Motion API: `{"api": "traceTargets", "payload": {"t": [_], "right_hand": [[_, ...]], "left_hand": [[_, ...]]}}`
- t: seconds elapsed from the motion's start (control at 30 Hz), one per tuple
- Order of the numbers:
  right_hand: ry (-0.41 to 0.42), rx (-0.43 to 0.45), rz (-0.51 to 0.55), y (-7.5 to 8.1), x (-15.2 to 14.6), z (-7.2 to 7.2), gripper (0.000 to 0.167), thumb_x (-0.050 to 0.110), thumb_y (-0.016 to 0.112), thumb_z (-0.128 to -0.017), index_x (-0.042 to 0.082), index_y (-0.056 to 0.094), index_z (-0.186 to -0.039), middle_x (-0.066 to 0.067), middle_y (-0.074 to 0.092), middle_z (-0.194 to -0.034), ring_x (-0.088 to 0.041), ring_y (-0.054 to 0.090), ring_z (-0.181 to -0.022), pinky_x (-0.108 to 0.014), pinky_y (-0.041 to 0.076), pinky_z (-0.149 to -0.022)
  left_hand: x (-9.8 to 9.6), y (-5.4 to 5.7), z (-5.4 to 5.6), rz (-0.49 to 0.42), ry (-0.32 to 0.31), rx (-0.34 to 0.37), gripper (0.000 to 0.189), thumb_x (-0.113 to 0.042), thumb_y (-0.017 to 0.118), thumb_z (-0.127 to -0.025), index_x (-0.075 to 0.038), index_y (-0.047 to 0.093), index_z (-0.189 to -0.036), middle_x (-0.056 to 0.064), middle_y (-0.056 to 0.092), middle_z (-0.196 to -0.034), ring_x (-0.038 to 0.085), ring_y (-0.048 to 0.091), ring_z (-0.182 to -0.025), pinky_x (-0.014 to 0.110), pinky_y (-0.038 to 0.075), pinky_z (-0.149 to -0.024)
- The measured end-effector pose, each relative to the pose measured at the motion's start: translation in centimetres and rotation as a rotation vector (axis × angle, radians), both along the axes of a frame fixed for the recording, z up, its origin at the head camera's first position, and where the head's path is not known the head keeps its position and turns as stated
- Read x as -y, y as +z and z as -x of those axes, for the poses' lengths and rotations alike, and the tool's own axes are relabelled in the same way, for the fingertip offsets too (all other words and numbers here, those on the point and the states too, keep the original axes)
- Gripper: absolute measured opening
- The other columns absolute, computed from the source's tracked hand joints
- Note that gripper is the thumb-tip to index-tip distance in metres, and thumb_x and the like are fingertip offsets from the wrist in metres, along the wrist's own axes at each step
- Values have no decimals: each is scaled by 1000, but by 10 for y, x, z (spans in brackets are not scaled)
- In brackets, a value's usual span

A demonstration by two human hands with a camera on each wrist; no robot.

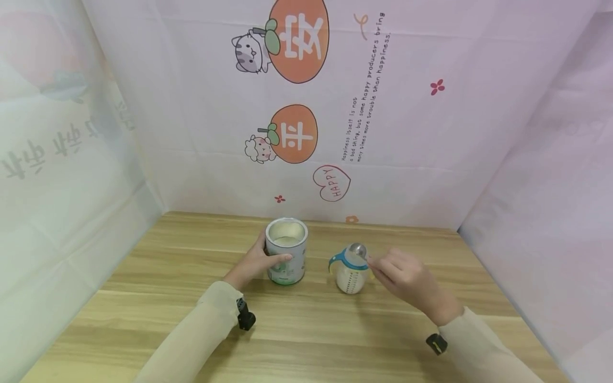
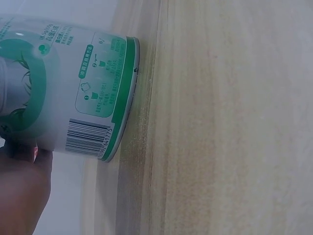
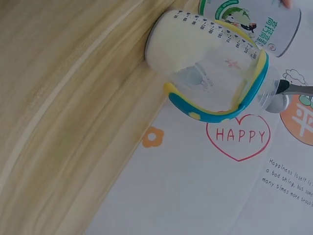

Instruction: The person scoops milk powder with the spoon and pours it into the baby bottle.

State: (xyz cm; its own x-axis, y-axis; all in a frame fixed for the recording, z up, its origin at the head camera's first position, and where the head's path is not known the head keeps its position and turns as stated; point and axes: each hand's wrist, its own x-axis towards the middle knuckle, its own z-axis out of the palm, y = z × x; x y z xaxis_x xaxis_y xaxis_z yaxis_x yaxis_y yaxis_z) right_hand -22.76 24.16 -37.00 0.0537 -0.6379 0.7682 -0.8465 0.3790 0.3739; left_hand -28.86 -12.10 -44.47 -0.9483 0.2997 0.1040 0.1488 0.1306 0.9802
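Observation:
A white and green milk powder can (image 1: 298,261) stands upright and open-topped on the table, pale powder inside it. My left hand (image 1: 255,266) grips its side, thumb across the front. The left wrist view shows the barcode near the can's green base (image 2: 88,138). To the right stands a clear baby bottle (image 1: 351,281) with a blue and yellow handle ring (image 3: 230,115), uncapped and partly filled with whitish contents. My right hand (image 1: 406,276) pinches a metal spoon (image 1: 357,249), its bowl right at the bottle's mouth. The right wrist view catches the spoon's handle (image 3: 297,89) but not the fingers.
The wooden table (image 1: 306,335) meets a white printed cloth (image 1: 215,175) behind the can and bottle. Similar cloth hangs along the left and right sides. A small black camera (image 1: 246,315) sits at the left wrist, another (image 1: 436,343) at the right.

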Motion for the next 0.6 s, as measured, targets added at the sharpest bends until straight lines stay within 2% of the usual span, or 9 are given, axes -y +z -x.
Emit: {"api": "traceTargets", "payload": {"t": [0.17,0.27,0.47,0.6], "right_hand": [[22,-85,-51,4,3,-3,25,6,54,-103,-3,70,-87,-4,66,-73,-10,48,-56,-15,43,-49],[18,-104,-63,5,4,-3,24,4,53,-102,-3,69,-87,-5,67,-73,-11,50,-56,-16,45,-49],[-10,-4,-37,3,0,-1,28,12,52,-105,-2,71,-91,-3,65,-74,-9,52,-57,-15,46,-50],[-33,34,2,0,-3,1,29,15,52,-105,1,70,-87,-1,62,-73,-9,51,-58,-15,45,-50]], "left_hand": [[-1,-1,0,-1,3,-4,97,-34,85,-83,-35,21,-156,7,43,-149,28,40,-138,57,29,-113],[0,-3,1,-5,4,-3,96,-34,85,-83,-36,22,-155,6,43,-149,28,40,-137,57,29,-114],[0,-4,1,-15,-2,-3,96,-34,85,-82,-36,23,-155,5,44,-149,28,40,-137,57,28,-114],[0,-3,1,-11,-1,-9,96,-34,85,-82,-36,22,-155,5,44,-149,27,40,-137,57,28,-114]]}}
